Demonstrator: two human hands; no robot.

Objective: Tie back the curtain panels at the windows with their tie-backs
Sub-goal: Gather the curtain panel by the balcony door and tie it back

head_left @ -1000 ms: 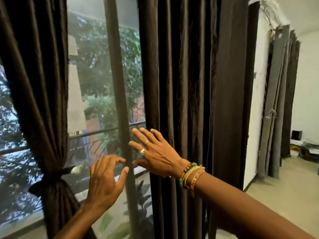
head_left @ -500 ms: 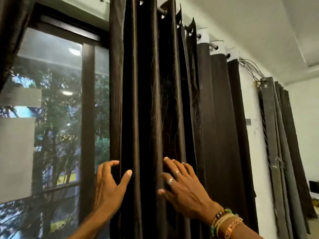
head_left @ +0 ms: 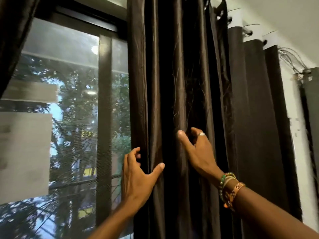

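Dark brown pleated satin curtain panel (head_left: 155, 75), hung beside the uncovered window glass (head_left: 69, 75); free edge was gripped by the left hand (head_left: 138, 178), an inner fold by the right hand (head_left: 198, 152).

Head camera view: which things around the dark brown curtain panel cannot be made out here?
Tie-back: none seen; the head view's bottom edge cuts off the dark brown satin curtain panel.
Fingertips of the right hand: head view, buried in a curtain fold.
Black curtain rings: head view, motion-blurred.
Grey curtain further right: head view, cut off by the right edge.
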